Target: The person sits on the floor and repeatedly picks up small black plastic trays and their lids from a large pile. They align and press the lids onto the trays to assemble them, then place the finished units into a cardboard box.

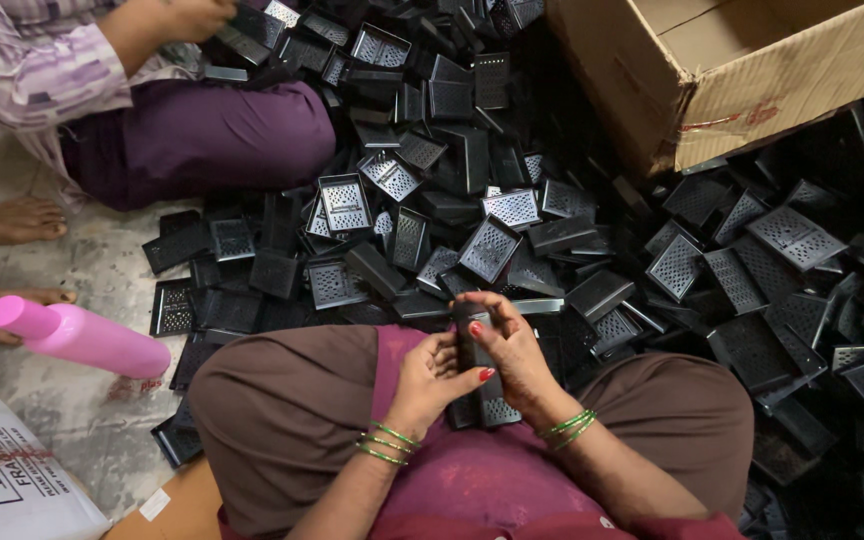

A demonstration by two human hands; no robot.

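Head view, looking down on a seated person's lap. The left hand [430, 375] and the right hand [512, 350] met over a small black plastic part [472, 345], each grip closed around it: the left fingers curled against its near side, the right fingers wrapped over its top and far side, so that most of the part was hidden. A second black piece with a perforated metal face [497, 410] lay on the lap directly below the held part; whether it touched the held part could not be told. Just beyond the held part, a large heap of like grater pieces [492, 245] spread across the floor [82, 400], some showing metal mesh, others turned dark side up. Farther beyond it, up and to the right, stood an open cardboard box [752, 90]. Well to the left of the held part lay a pink bottle [77, 337], and beyond that sat another person [152, 110], hands in the heap. The step in hand appeared to be pressing or fitting the held part together between both hands. The next move would call for firm, even finger pressure and a check that the piece had seated squarely.
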